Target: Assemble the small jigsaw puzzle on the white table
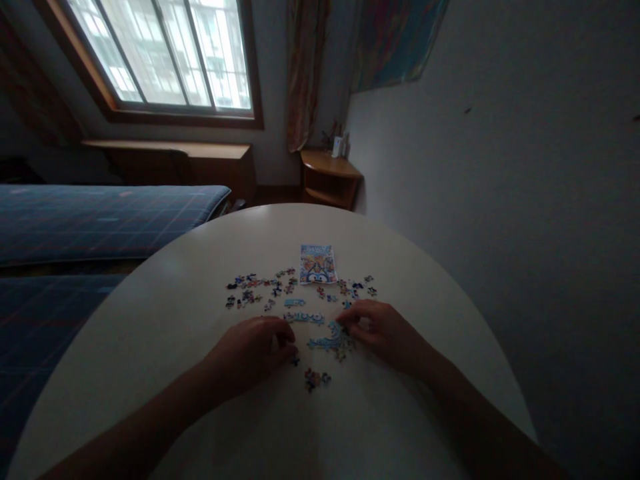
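Observation:
My left hand rests on the table left of the joined jigsaw pieces. Its fingers curve loosely, with thumb and index tips a little apart and nothing visible between them. A dark loose jigsaw piece lies by its thumb. On the other side, my right hand has its fingertips pinched at the right end of a curved blue joined section; the jigsaw piece under them is mostly hidden. Above lie a straight joined strip and a short light-blue joined piece.
A picture sheet lies beyond the pieces. Several loose pieces are scattered left of it, others right. A small cluster sits nearer me on the round white table. A bed stands left, a wall right.

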`<state>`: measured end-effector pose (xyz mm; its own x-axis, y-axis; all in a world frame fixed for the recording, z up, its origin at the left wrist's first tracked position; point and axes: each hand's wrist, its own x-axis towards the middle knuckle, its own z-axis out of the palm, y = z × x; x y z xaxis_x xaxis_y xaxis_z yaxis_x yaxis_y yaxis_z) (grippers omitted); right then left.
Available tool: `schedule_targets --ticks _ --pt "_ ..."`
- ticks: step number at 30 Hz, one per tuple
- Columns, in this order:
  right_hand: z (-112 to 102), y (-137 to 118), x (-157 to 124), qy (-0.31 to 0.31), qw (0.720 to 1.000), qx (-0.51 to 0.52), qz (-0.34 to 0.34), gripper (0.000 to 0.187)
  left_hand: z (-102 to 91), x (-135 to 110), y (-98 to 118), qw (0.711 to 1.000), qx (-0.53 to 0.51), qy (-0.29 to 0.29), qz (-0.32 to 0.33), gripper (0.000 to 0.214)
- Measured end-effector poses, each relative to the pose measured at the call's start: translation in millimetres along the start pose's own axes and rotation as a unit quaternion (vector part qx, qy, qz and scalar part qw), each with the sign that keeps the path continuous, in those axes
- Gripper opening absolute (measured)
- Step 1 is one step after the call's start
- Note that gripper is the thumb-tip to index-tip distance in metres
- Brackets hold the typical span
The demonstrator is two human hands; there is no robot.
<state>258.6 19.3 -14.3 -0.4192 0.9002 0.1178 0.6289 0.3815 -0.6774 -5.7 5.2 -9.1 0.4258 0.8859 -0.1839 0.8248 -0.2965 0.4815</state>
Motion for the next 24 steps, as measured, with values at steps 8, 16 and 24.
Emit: schedule_targets --ticks 8,16,24 --pt "-11.0 26.0 7.7 0.092 0.986 -0.05 0.132 0.019 -0.4 0.8 -3.7 0.999 -0.007 -0.024 0.027 0.014" --pt "-38.7 57.8 7.1 0.142 0.964 -0.101 0.2 0.019 0.2 4.2 -10.4 0.998 -0.019 -0.029 0.045 0.016" --pt "-42.5 74.4 9.1 0.176 0.951 -0.125 0.223 0.019 9.8 6.8 -13.1 0.985 -0.007 0.124 0.121 0.021"
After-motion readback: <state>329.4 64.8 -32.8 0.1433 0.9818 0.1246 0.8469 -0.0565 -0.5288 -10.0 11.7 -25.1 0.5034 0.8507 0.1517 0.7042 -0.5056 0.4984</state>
